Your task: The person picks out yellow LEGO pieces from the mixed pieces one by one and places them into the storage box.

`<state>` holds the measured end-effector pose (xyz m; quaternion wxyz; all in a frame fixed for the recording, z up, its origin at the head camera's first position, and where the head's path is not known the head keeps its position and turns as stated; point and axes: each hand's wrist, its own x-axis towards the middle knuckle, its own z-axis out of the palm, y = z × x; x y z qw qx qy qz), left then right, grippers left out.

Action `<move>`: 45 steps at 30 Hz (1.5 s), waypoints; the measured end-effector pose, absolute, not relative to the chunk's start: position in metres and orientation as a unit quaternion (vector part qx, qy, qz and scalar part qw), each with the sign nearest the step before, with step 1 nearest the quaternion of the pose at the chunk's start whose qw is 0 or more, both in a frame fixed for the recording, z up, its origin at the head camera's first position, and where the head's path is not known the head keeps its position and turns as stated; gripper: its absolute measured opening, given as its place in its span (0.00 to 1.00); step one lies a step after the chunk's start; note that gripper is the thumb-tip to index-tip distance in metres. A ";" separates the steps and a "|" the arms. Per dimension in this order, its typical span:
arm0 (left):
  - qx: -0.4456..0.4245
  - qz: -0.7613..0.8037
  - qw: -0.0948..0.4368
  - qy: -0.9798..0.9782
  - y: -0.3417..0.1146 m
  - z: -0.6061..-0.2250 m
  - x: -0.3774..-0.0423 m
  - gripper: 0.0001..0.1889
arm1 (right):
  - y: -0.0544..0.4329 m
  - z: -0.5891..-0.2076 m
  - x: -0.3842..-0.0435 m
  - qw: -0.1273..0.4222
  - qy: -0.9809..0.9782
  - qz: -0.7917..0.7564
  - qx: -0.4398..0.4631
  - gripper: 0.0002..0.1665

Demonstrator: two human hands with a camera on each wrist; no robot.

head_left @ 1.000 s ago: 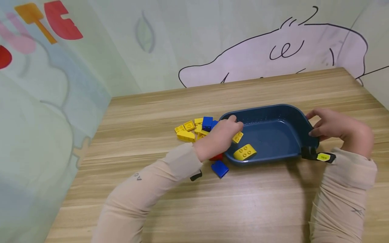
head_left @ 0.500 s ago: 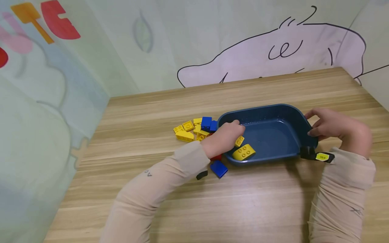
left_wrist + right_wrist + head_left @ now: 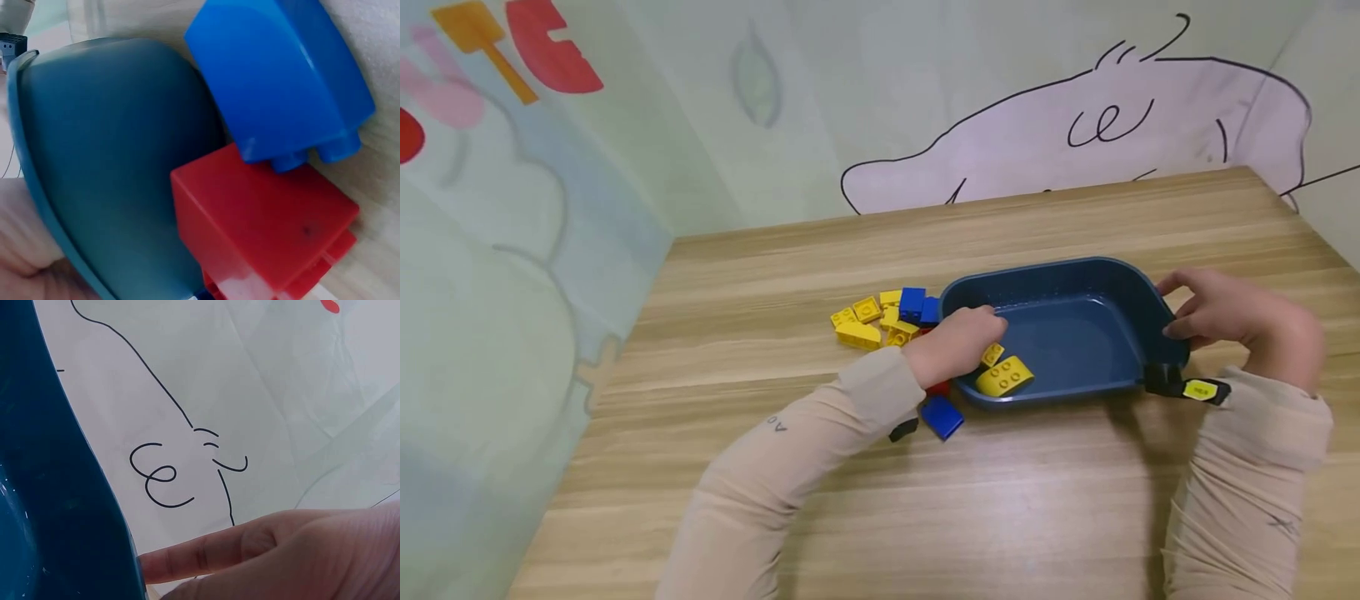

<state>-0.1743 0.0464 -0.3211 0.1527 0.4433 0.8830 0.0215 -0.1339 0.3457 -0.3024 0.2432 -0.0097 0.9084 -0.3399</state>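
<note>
In the head view my left hand (image 3: 958,340) reaches over the left end of a dark blue tray (image 3: 1075,388). Below its fingers a small yellow toy brick (image 3: 992,355) shows, partly hidden by the hand, which pinches it low inside the tray. Close to it lies a curved yellow brick (image 3: 1005,377) with its studs up. My right hand (image 3: 1225,317) grips the tray's right rim, and in the right wrist view a finger (image 3: 206,553) meets the tray wall (image 3: 81,487). The left wrist view has a red brick (image 3: 262,219) and a blue brick (image 3: 281,75) outside the tray wall.
Left of the tray several yellow bricks (image 3: 858,335) and blue bricks (image 3: 913,305) lie heaped on the wooden table (image 3: 1037,483). A separate blue brick (image 3: 942,417) lies in front of the tray's left corner. A printed wall (image 3: 805,108) stands behind the table.
My left hand has moved slightly right and lower into the tray, and the small yellow brick has come down with it, close to the curved one. My right hand keeps its place on the rim.
</note>
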 end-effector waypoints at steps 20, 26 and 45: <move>0.429 0.025 0.151 0.890 0.047 -0.312 -0.175 0.21 | 0.345 -0.302 -0.136 0.248 0.906 -0.344 -0.011 0.32; 0.432 0.037 0.118 0.893 0.041 -0.303 -0.177 0.20 | 0.345 -0.302 -0.135 0.249 0.908 -0.337 -0.008 0.32; 0.370 0.066 0.095 0.922 -0.014 -0.284 -0.189 0.19 | 0.345 -0.303 -0.134 0.255 0.910 -0.328 -0.005 0.31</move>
